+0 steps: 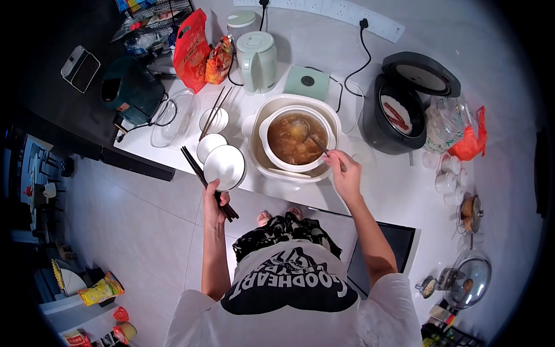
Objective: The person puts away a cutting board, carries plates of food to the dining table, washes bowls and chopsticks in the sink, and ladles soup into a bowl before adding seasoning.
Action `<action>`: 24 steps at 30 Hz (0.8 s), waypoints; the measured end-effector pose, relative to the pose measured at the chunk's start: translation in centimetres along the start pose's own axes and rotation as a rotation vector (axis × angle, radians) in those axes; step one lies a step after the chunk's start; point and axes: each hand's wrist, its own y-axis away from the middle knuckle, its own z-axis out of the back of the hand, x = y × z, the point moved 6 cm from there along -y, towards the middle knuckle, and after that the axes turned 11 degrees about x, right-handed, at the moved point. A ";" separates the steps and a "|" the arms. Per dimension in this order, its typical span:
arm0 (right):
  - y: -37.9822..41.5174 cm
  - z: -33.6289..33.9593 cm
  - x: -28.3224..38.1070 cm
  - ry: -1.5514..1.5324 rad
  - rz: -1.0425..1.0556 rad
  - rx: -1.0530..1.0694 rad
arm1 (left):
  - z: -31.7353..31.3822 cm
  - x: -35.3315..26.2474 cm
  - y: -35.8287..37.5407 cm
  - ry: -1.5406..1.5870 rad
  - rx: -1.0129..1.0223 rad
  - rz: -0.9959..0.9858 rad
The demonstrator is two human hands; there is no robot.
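A white inner pot [264, 139] full of brown soup sits inside a larger white cooker [258, 159]. My right hand [345, 172] grips the handle of a ladle [319, 144], whose bowl is partly sunk in the soup. On the left, my left hand [215, 199] holds a white bowl [224, 167] together with several dark chopsticks [195, 165]. Just behind that bowl is another white bowl [210, 147], and farther back a third bowl [214, 120] has chopsticks resting across it.
A green kettle [258, 62] and a green box [307, 82] stand behind the cooker. An open rice cooker [393, 115] is to the right, beside several white cups [446, 182]. A clear glass dish [174, 118] lies to the left, near red packages [192, 51].
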 end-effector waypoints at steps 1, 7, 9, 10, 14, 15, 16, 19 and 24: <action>-0.1 -0.3 0.0 -0.022 0.036 0.012 | 0.0 0.1 -0.1 -0.005 0.013 0.002; -0.4 -0.8 1.1 0.003 -0.061 0.212 | -0.3 0.1 -0.6 0.005 0.006 0.006; -0.4 -0.7 0.3 -0.161 -0.147 0.184 | -0.3 0.2 -0.8 0.008 0.018 0.006; -0.5 -0.6 -0.4 -0.262 -0.197 0.164 | -0.2 0.3 -0.8 0.008 0.019 0.009; -0.4 -0.1 -1.8 -0.525 -0.390 0.096 | -0.8 0.4 -1.1 -0.031 0.062 0.015; -0.3 0.0 -2.2 -0.572 -0.416 0.093 | -0.9 0.4 -1.0 -0.030 0.057 0.018; -0.1 0.3 -2.5 -0.615 -0.430 0.047 | -1.0 0.4 -1.0 -0.029 0.050 0.021; 0.4 1.0 -3.1 -0.704 -0.449 -0.063 | -1.2 0.4 -0.9 -0.031 0.048 0.013; 0.6 2.1 -1.8 -0.651 -0.414 -0.141 | -0.9 0.7 -1.0 -0.027 0.051 0.026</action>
